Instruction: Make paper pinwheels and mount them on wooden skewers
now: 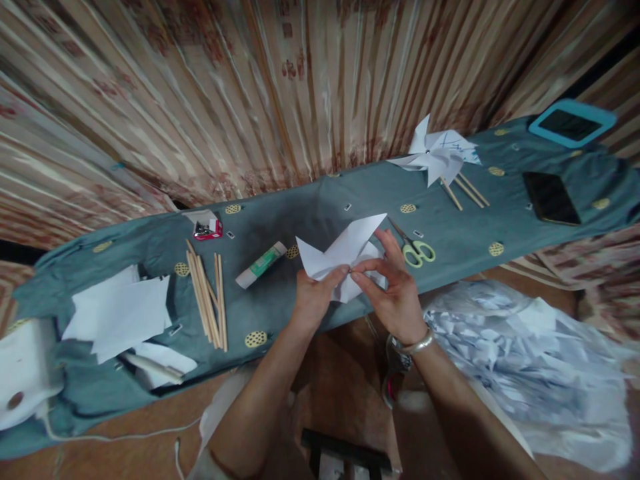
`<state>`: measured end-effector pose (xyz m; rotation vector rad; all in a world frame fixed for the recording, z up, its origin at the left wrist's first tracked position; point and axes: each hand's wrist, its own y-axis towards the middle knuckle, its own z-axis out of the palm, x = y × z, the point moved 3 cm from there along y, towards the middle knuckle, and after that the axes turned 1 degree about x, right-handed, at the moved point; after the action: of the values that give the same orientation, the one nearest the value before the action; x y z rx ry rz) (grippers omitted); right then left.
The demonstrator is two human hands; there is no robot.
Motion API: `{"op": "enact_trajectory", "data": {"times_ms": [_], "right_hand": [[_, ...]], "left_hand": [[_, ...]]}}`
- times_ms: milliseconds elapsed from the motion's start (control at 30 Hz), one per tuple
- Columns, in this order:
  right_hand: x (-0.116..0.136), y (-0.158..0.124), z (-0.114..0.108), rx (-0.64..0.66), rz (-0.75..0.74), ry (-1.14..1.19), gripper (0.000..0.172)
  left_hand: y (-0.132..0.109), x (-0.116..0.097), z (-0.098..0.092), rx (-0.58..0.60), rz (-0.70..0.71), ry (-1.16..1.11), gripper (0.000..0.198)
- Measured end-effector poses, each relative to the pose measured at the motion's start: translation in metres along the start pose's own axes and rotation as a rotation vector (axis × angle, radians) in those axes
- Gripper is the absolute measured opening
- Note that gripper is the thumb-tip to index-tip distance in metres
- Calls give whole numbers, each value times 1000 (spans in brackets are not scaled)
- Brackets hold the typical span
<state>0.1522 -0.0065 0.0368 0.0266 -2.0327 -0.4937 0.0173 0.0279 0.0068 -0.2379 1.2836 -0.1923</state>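
A white paper pinwheel (345, 250) with folded blades is held over the front edge of the cloth-covered table. My left hand (316, 293) grips its left lower side, thumb near the centre. My right hand (393, 287) pinches at the pinwheel's centre with thumb and index finger, other fingers behind the paper; anything tiny between the fingertips is too small to make out. Just right of the pinwheel lie scissors (417, 252) with yellow-green handles. A glue stick (261, 265) with a green label lies to the left.
Wooden sticks (205, 293), an open red box of pins (207, 228) and white paper sheets (133, 313) lie left. Finished pinwheels (435, 157), a dark phone (551, 198) and a blue-framed device (573, 124) are right. A plastic bag of paper pieces (520, 360) stands below right.
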Motion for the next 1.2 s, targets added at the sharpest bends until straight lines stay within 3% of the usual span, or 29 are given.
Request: {"op": "enact_trajectory", "data": {"times_ms": [1200], "right_hand": [[-9,0,0,90,164,124,11]], "left_hand": [[-2,0,-1,22,2,16,32]]}}
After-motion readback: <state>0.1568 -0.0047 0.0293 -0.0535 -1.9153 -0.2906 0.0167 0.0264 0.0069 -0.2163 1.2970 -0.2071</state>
